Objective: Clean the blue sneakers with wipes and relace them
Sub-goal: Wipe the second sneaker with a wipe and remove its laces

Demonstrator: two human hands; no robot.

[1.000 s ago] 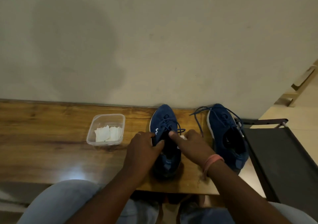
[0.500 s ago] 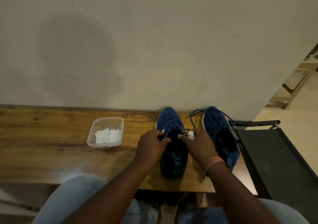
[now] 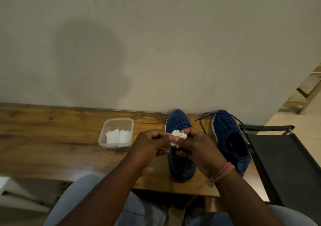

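From the head view, the task looks to be in its middle stretch. The left sneaker (image 3: pixel 179 149) stands on the wooden table (image 3: pixel 52 138) with its laces threaded and drawn in, while the right sneaker (image 3: pixel 229 138) beside it has its lace (image 3: pixel 202 121) trailing loose over the table — so relacing there seems unfinished. How clean either shoe is cannot be told in this dim light.

Both hands are raised just above the left sneaker. The left hand (image 3: pixel 151 145) and the right hand (image 3: pixel 199 149) meet fingertip to fingertip, both with fingers curled and pinching a crumpled white wipe (image 3: pixel 178 135) between them. The wipe is held clear of the shoe, over its lacing, not pressed to it.

To the left, well apart from the hands, a clear plastic tub (image 3: pixel 116 132) holds more folded wipes — wiping probably has some way to go.
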